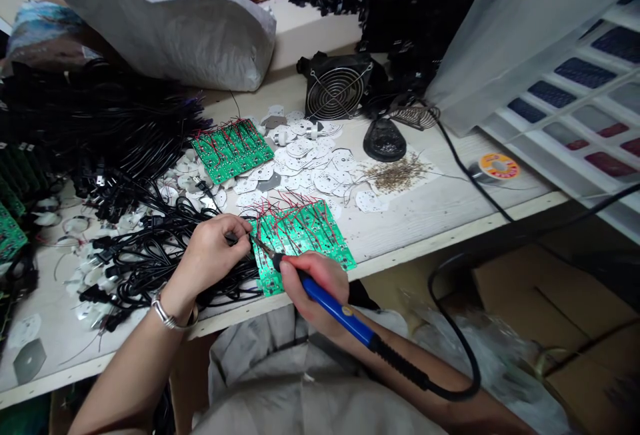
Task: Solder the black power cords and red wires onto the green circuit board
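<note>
My right hand [320, 283] is closed round a blue-handled soldering iron [334, 306]. Its tip rests on the left edge of a green circuit board [305, 238] with red wires, lying at the bench's front edge. My left hand [213, 251] is pinched on a black cable [165, 258] right beside that tip, at the board's left edge. A metal bracelet circles my left wrist. The iron's black cord loops down to the right.
A second green board [233, 148] lies further back among several white discs [305, 161]. Black cables are heaped at the left. A small fan [337, 88], an iron stand [385, 138], a solder spool [497, 167] and a grey bag [165, 21] stand behind.
</note>
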{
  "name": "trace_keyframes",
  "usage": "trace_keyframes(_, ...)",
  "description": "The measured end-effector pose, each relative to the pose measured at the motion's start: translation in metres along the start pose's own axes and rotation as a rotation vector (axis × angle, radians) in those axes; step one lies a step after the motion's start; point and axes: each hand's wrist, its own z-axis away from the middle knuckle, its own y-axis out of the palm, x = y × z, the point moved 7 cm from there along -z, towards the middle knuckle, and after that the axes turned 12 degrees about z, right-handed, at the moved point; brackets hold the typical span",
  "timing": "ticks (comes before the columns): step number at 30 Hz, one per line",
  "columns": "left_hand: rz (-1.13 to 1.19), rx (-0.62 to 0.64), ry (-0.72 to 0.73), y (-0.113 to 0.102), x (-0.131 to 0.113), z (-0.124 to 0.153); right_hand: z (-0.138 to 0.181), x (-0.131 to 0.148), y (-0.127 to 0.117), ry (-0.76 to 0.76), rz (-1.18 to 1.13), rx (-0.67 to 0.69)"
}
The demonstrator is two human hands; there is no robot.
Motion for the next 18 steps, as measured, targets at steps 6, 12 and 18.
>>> trace_keyframes(6,0.012,-0.009,0.0,0.0,0.0,-0.001,-0.002,-0.001,0.0,0.001,0.028,0.0)
trace_keyframes(12,-0.003,0.0,-0.022,0.0,0.004,0.0,-0.002,-0.001,-0.002,0.012,0.018,0.003)
trace_keyframes(18,-0.013,0.003,-0.032,0.0,0.002,0.0,0.005,-0.016,-0.016,0.134,-0.034,-0.051)
